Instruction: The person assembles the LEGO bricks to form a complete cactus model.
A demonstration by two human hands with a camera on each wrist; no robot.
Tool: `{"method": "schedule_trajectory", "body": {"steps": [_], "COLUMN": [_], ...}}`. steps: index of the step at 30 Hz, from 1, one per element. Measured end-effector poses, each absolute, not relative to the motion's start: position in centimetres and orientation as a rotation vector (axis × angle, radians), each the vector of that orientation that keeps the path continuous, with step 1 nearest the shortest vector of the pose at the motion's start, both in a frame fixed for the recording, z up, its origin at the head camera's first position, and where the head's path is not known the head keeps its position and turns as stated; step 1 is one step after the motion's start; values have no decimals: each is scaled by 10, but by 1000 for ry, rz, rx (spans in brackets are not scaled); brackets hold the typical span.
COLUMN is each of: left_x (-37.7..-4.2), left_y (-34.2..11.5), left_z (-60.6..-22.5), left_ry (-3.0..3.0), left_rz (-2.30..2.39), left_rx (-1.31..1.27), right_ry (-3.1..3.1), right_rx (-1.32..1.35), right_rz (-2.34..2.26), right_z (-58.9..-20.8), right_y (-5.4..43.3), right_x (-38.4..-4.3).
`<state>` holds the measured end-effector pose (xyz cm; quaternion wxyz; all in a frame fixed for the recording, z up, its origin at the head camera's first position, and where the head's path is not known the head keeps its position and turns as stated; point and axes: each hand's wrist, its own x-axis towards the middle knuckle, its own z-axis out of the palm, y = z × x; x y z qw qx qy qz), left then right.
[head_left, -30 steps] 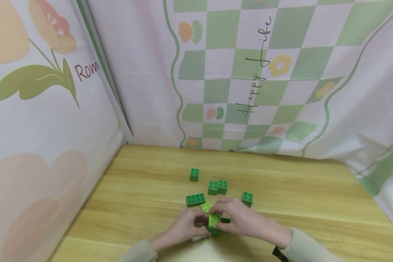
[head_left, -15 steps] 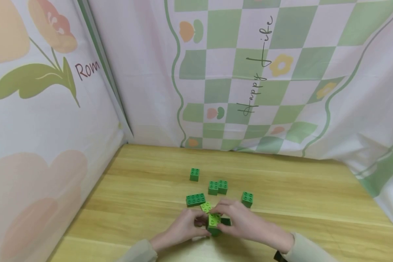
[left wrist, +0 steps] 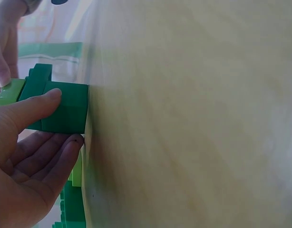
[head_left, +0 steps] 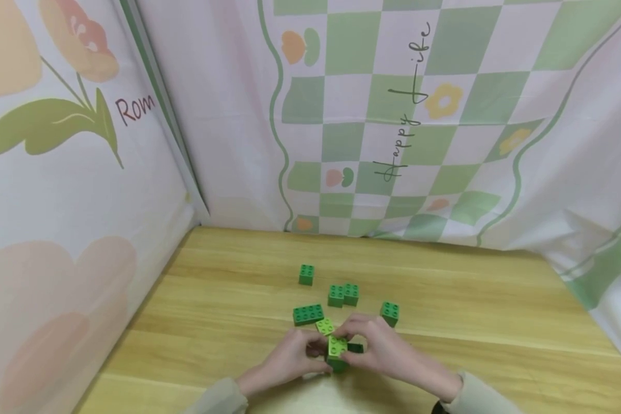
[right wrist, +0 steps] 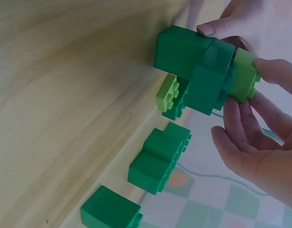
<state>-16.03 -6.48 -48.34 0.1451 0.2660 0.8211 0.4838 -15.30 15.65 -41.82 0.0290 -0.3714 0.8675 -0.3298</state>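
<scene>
A small stack stands upright on the table: a dark green toy building brick (right wrist: 179,50) at the bottom, a second dark green brick (right wrist: 210,76) that juts out sideways over it, and a flat light green brick (head_left: 336,347) on top. My left hand (head_left: 293,357) holds the bottom brick, its thumb (left wrist: 43,107) on one face and its fingers around the far side. With thumb and fingers, my right hand (head_left: 383,349) pinches the light green brick at the top. Parts of the stack are hidden behind the hands in the head view.
Just behind the stack lie another light green brick (head_left: 325,326) and a long dark green brick (head_left: 308,314). Farther back are two adjoining bricks (head_left: 336,296) and a single brick (head_left: 306,275). One more brick (head_left: 390,313) stands beyond the right hand. Curtains hang behind the table (head_left: 227,299).
</scene>
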Motion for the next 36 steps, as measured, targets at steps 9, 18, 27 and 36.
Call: {"method": "schedule_trajectory", "body": {"steps": [9, 18, 27, 36], "left_x": [-162, -163, -164, -163], "left_y": [-64, -64, -63, -64], "left_z": [-483, -485, -486, -486], "left_ry": [2376, 2388, 2395, 2391], "left_rz": [1373, 1342, 1346, 1351], "left_rx": [765, 766, 766, 775], "right_ry": [2675, 2655, 2683, 2727], "right_rx": [-1136, -1102, -1101, -1075], "right_rz": [-1054, -1060, -1028, -1010], "right_z": [-418, -419, -418, -428], "right_y": [155, 155, 154, 155], "right_x": [-155, -156, -156, -152]}}
